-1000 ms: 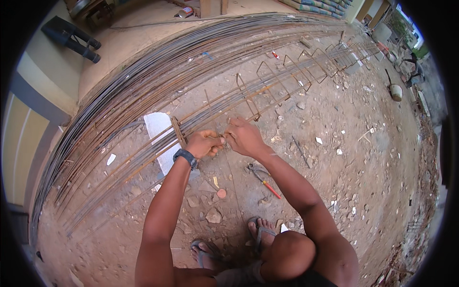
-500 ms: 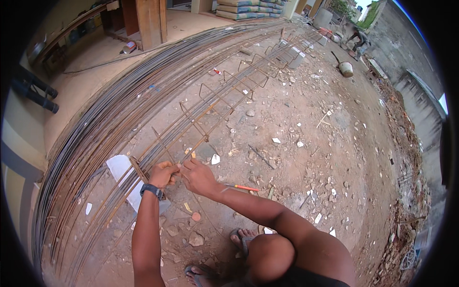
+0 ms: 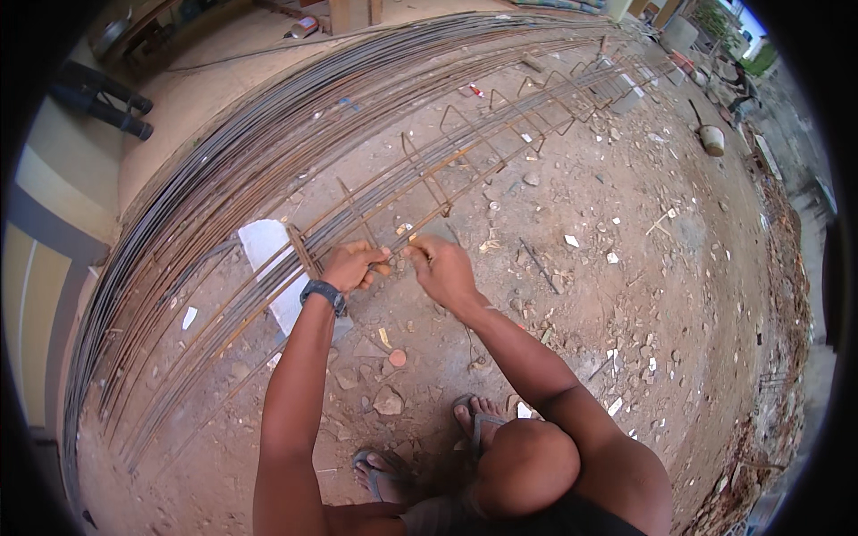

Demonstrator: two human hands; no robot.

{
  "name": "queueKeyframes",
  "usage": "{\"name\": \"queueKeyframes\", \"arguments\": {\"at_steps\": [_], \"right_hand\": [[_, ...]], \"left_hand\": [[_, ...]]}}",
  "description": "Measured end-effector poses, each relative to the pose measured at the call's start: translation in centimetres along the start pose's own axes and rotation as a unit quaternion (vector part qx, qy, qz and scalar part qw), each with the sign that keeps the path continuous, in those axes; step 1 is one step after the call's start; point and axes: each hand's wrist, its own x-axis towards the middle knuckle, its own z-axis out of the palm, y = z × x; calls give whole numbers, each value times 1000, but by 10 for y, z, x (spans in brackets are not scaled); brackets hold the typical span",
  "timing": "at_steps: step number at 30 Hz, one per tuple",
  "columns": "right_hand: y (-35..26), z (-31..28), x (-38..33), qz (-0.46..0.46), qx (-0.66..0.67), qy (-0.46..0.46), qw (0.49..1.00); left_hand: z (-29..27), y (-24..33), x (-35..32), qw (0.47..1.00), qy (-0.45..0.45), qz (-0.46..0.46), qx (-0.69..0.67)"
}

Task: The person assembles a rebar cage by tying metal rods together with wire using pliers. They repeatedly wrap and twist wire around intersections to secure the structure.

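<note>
My left hand (image 3: 354,266), with a dark watch (image 3: 323,296) on its wrist, is at the near end of a rebar cage (image 3: 418,168). Its thumb and fingers are pinched together beside the rusty bars. A short gap to the right, my right hand (image 3: 444,272) is also closed, thumb against fingers, just below the cage's lower bar. What either pinch holds is too small to make out. Several bent stirrups (image 3: 444,202) stand along the cage. Close to my left hand, a bunch of stirrups (image 3: 304,250) sits together on the bars.
Many long steel bars (image 3: 192,170) lie in a curved bundle to the left. A pale slab (image 3: 284,301) is under the cage bars. Stones (image 3: 388,400) and broken tile litter the dirt by my feet. A bucket (image 3: 711,140) and a bending person (image 3: 742,89) are at the far right.
My hands, together before, are now apart, the right one having drawn away to the right. The whole view has shifted, so the cage appears higher and farther right.
</note>
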Motion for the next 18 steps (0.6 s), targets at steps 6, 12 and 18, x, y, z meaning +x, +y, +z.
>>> {"name": "queueKeyframes", "arguments": {"at_steps": [6, 12, 18], "right_hand": [[82, 64, -34, 227, 285, -81, 928], [39, 26, -39, 424, 587, -328, 606], [53, 23, -35, 179, 217, -244, 928]], "left_hand": [[10, 6, 10, 1000, -26, 7, -3], [7, -7, 4, 999, 13, 30, 23], [10, -6, 7, 999, 15, 47, 20]]}}
